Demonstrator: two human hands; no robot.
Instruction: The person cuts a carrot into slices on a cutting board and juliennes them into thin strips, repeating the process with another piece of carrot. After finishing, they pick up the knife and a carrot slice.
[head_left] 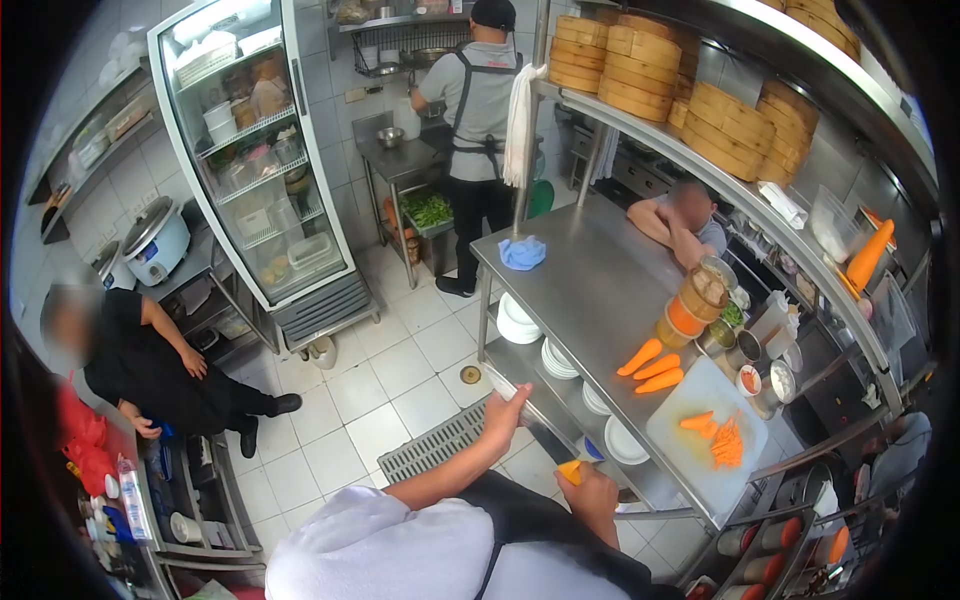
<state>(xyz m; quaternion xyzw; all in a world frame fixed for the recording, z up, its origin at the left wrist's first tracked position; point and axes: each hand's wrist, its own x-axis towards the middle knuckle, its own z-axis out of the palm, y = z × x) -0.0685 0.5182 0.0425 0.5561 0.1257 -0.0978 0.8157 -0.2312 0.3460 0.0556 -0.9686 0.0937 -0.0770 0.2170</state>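
My right hand (592, 497) is closed around the yellow handle of a knife (552, 446), whose wide blade points up and left towards my other hand. My left hand (508, 408) is closed on a thin whitish thing (494, 379), seen edge-on; its kind I cannot make out. Both hands are in front of my apron, beside the steel table (590, 255). On that table, a cutting board (665, 425) bears shredded carrot (728, 446) and carrot pieces (697, 422). Whole carrots (658, 381) lie beside the board.
White plates (518, 318) are stacked on the shelf under the table. Bamboo steamers (640, 62) stand overhead, and a blue cloth (522, 253) lies at the far end. One person leans on the table, another works at the back, a third stands left near the glass-door fridge (250, 150).
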